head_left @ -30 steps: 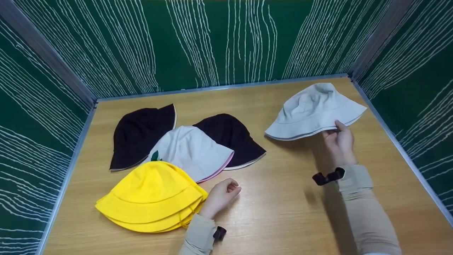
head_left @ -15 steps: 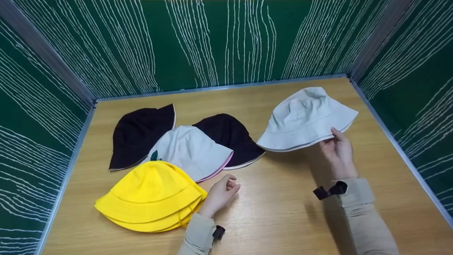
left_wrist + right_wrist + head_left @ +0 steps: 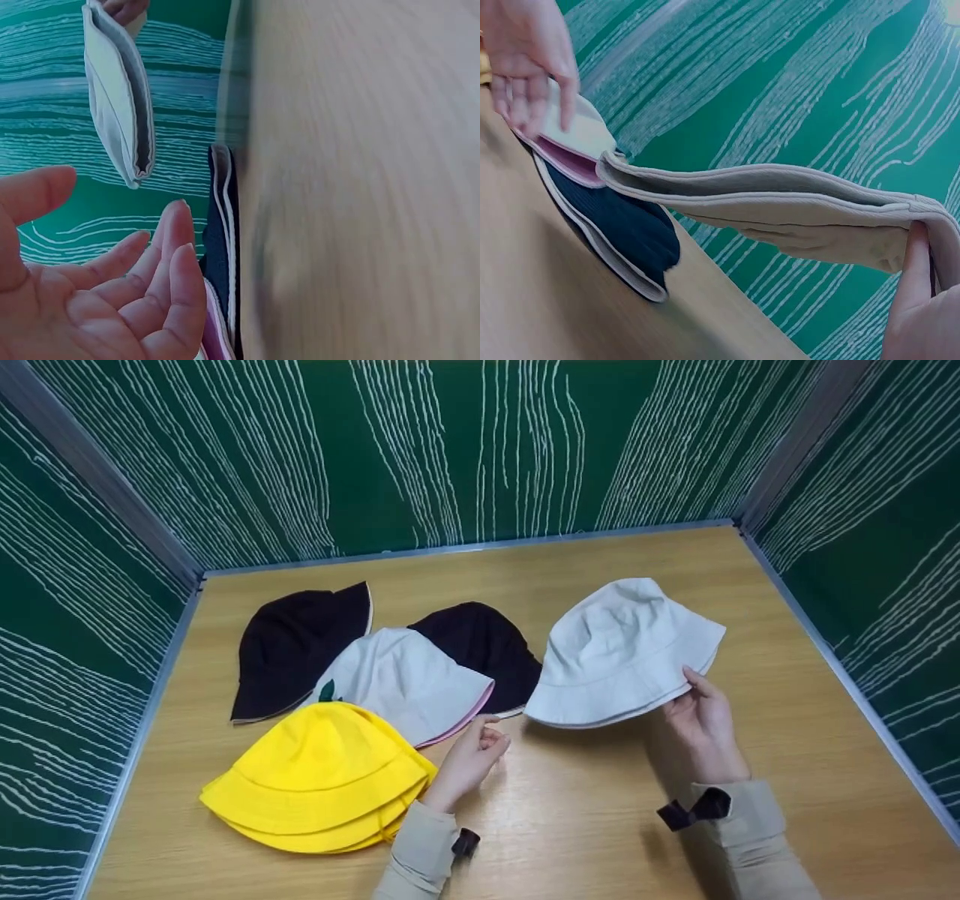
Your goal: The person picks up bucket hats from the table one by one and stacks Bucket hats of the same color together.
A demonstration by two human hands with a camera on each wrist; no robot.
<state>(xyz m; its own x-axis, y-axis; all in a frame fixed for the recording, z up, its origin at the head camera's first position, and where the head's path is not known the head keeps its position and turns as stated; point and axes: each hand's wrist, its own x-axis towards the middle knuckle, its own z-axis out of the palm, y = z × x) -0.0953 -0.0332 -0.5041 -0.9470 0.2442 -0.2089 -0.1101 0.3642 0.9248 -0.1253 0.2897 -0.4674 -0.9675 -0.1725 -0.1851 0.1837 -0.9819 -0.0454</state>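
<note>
Item: one pale hat, folded flat, crown upward, raised above the right-hand part of the desk; brim tilted, lower left tip in front of a dark hat from where I stand, contact between the two not certain.
Right hand: fingers closed in a pinch on that pale hat's brim near its right end, thumb on the near face.
Left hand: fingers loosely bent and apart from the thumb, holding nothing; just beside the pink-edged brim of a white hat.
Also on the desk: the white hat, overlapping the right dark hat and left dark hat; stacked yellow hats in front, covering part of the white one, count unclear.
Surround: green walls, white wavy lines.
</note>
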